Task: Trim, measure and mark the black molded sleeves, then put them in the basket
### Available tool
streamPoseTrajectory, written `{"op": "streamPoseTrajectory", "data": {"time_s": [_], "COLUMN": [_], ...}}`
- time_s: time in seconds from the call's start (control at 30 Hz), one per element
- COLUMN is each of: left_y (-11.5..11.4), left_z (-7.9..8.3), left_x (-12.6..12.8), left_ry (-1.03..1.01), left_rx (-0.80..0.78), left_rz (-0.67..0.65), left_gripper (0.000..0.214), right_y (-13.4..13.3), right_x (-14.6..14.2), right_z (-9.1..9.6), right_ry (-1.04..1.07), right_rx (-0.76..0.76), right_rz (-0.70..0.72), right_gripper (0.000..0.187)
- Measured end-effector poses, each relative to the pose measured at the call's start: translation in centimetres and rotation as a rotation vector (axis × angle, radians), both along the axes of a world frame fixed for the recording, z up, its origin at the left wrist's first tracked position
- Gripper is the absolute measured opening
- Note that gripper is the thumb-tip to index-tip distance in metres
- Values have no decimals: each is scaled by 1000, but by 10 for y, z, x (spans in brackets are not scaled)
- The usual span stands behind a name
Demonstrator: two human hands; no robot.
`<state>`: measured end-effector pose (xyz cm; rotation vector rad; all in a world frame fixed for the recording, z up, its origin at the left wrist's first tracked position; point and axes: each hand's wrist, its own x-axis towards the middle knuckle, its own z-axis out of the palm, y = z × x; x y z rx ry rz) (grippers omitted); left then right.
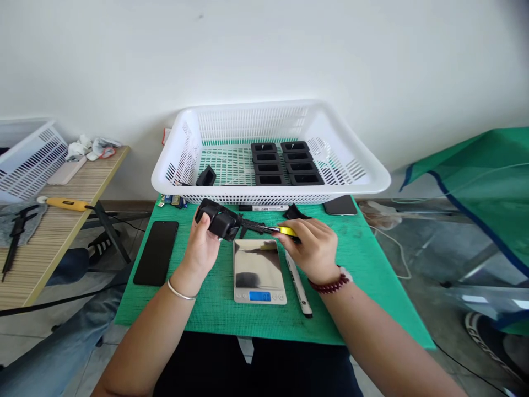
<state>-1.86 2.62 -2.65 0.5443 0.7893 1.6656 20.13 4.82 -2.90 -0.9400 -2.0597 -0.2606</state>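
My left hand (201, 245) is closed round a small black box-shaped part (219, 219), held just above the green table (363, 248). My right hand (313, 246) grips the yellow-and-black caliper (268, 227), whose jaws reach the black part. Below both hands sits a small digital scale (259, 270) with a shiny plate and a blue display. A white marker pen (298, 286) lies beside the scale under my right wrist.
A white plastic basket (231, 190) at the table's back holds several black parts (285, 162). A black phone (156, 251) lies left, another (340, 205) at the back right. A wooden side table (53, 231) with tools stands left, green cloth (479, 182) right.
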Motion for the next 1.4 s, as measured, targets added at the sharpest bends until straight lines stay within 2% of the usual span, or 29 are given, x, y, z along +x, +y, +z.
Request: {"op": "streamPoseTrajectory", "data": {"time_s": [0.23,0.4,0.6,0.77,0.9,1.1,1.17,1.3,1.4], "left_y": [-1,-2,-3,-5,-8,-11,-12,-13,-13], "left_z": [-1,0,1,3,11,19,19,19,20], "left_x": [4,3,1,2,4,7,8,9,9], "left_ry": [28,58,55,27,73,77,81,63,41], "left_rx": [22,7,-76,-158,-175,-204,-196,-197,-217], "left_rz": [-85,-93,-83,-96,-193,-257,-320,-381,-331], "left_gripper": [38,36,34,34,37,30,31,32,30], "right_y": [-6,-9,-7,-5,-5,-12,-11,-6,-11], "right_x": [-13,-17,-13,-11,-9,-10,-9,-6,-8], "right_z": [3,1,1,-1,0,5,4,1,3], "right_ry": [-136,-175,-142,-151,-128,-118,-124,-80,-71], "right_rx": [-33,-68,-58,-103,-123,-177,-193,-214,-225], "right_rz": [76,124,10,181,146,412,415,304,384], "right_gripper": [12,17,15,15,14,20,23,21,23]}}
